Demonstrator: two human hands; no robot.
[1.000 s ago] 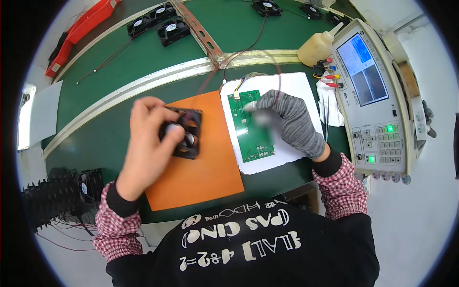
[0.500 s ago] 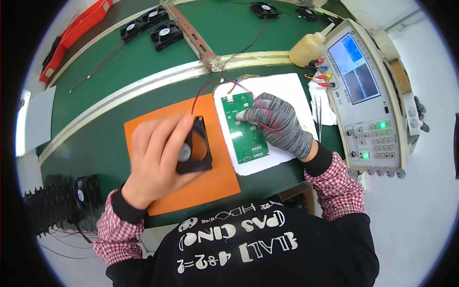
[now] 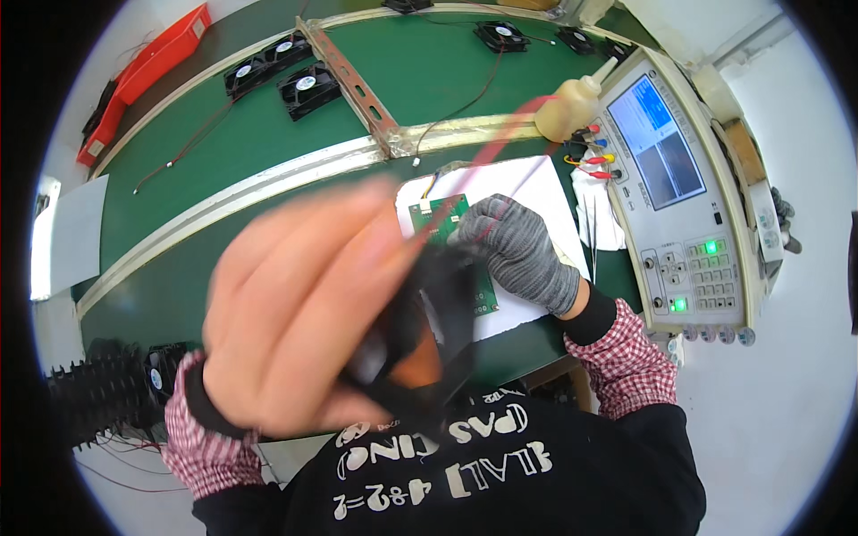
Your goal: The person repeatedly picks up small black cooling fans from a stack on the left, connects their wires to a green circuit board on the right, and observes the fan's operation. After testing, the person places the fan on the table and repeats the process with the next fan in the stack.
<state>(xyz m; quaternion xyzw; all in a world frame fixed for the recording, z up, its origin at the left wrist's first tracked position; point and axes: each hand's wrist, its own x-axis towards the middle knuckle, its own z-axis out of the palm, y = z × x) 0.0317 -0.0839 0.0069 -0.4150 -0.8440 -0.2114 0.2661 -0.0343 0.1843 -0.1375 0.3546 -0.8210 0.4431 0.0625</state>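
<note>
My bare left hand (image 3: 304,313) is closed on a black square cooling fan (image 3: 458,313), held up high and smeared by motion. A blurred red wire (image 3: 500,138) sweeps from beside the fan toward the upper right. My right hand (image 3: 518,255), in a grey knitted glove, is closed over the green circuit board (image 3: 485,293). Between its curled fingers and the board I cannot make out what it grips; a bit of red shows at the fingers. The board rests on a white sheet (image 3: 550,192), partly hidden by the fan and both hands.
At the right stands a test instrument (image 3: 670,196) with a lit screen, beside a yellowish squeeze bottle (image 3: 567,109) and coloured clip leads (image 3: 601,161). More fans (image 3: 308,89) sit beyond a metal rail (image 3: 357,89). A red bin (image 3: 161,58) is far left; a black rack (image 3: 98,384) stands near left.
My left hand has lifted the fan off the orange mat, up and to the right, nearer the camera. The red wire swings rightward with it. My right hand stays by the board, slightly lower.
</note>
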